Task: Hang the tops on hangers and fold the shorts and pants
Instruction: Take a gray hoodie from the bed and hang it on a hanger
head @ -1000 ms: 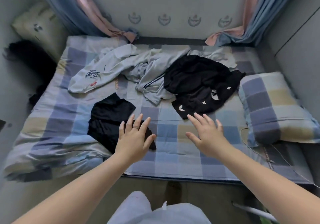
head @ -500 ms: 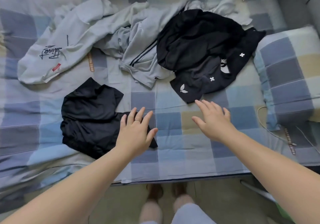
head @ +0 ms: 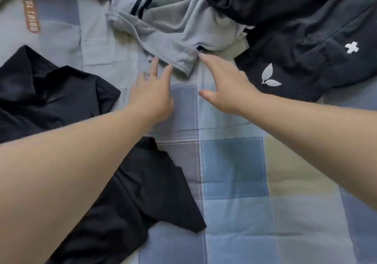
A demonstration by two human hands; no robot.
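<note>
Touching hem of crumpled grey garment [head: 169, 25]: left hand [head: 151, 98], right hand [head: 226, 86]

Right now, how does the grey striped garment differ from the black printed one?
The grey garment has two dark stripes; the black garment has white leaf and cross prints. Left hand and right hand reach the grey garment's hem, not the black garment. Both lie crumpled on the quilt.

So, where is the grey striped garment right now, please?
Head view, top centre: the grey striped garment lies between the black shorts at left and the leaf-logo black garment at right.
</note>
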